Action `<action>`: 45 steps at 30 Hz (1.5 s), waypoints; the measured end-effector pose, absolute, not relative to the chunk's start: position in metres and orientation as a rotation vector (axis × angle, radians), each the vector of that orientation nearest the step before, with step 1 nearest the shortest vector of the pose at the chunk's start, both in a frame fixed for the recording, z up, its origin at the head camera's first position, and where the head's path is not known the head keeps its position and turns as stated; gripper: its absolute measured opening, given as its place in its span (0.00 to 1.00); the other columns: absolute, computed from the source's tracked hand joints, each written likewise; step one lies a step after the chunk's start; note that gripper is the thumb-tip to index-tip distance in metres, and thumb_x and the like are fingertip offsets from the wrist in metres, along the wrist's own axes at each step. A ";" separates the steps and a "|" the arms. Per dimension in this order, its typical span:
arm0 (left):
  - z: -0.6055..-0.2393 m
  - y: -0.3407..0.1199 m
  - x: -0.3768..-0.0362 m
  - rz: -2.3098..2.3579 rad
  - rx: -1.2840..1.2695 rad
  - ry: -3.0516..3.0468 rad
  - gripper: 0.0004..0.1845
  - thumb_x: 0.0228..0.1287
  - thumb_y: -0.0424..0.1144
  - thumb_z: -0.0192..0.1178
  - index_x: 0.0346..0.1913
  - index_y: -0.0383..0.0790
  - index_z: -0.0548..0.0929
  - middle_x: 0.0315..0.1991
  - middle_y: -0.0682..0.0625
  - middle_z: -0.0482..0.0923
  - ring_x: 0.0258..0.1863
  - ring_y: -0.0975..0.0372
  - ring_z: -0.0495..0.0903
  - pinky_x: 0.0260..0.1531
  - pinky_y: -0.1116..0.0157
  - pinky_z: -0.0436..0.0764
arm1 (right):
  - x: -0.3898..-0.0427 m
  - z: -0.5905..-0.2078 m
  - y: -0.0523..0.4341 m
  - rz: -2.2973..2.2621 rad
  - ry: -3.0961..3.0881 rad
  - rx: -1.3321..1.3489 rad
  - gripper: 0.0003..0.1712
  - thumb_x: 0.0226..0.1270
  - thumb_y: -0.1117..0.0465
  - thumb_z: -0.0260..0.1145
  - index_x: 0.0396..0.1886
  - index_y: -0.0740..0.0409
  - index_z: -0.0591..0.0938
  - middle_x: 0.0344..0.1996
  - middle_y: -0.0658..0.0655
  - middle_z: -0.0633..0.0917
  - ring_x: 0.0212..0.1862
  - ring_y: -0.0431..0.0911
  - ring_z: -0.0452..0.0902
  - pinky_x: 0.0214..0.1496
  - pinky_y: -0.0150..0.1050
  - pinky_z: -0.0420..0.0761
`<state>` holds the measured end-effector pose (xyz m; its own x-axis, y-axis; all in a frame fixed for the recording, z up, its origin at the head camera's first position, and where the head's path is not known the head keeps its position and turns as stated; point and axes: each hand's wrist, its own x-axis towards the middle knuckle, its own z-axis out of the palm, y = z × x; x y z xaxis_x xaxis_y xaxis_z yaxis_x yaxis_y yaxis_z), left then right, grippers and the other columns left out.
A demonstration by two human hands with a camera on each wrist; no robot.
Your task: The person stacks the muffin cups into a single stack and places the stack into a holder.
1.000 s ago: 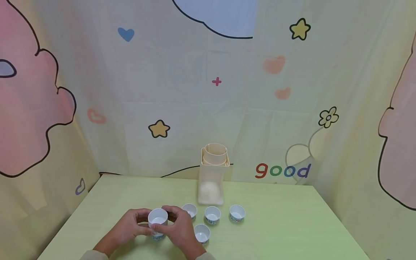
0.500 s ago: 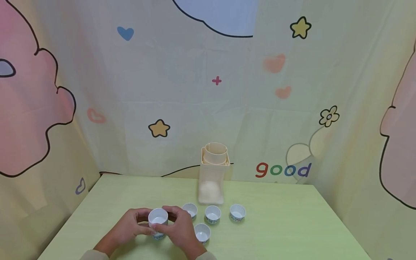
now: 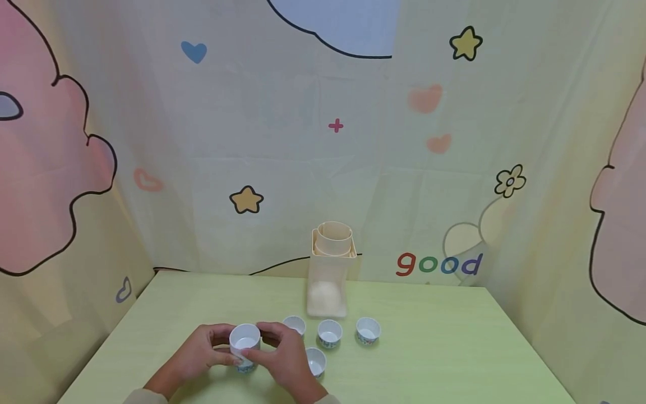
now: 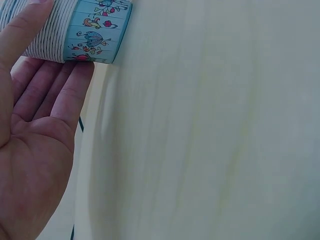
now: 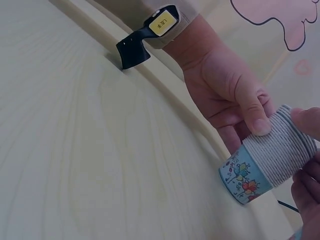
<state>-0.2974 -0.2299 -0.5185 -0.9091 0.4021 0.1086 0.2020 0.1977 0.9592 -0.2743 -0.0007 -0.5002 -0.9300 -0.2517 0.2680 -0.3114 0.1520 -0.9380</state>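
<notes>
A stack of small paper cups stands upright between both hands, left of centre in the head view. My left hand grips it from the left, thumb in front and fingers behind. From the right, my right hand holds the stack with its thumb on the front and fingers near the back rim. The lowest cup, light blue with flowers and birds, shows below the white rims in the left wrist view, where the stack tops the left fingers. Its base is close to the table; whether it touches is unclear.
Several single cups stand upright right of the hands: a back-row cup, a far right cup and a front cup partly behind the right hand. Behind them is a beige holder with a round tube, on the pale green table.
The right hand has shifted slightly to the right, its thumb sliding a little along the stack and covering more of the front cup. The left hand and the stack stay in place.
</notes>
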 end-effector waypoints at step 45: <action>-0.514 -0.228 -0.293 1.802 0.549 2.269 0.37 0.50 0.37 0.81 0.62 0.25 0.78 0.58 0.34 0.82 0.55 0.53 0.85 0.53 0.66 0.86 | -0.293 -0.502 0.159 1.686 -2.052 0.049 0.19 0.54 0.61 0.82 0.47 0.57 0.89 0.47 0.58 0.90 0.47 0.35 0.85 0.56 0.32 0.86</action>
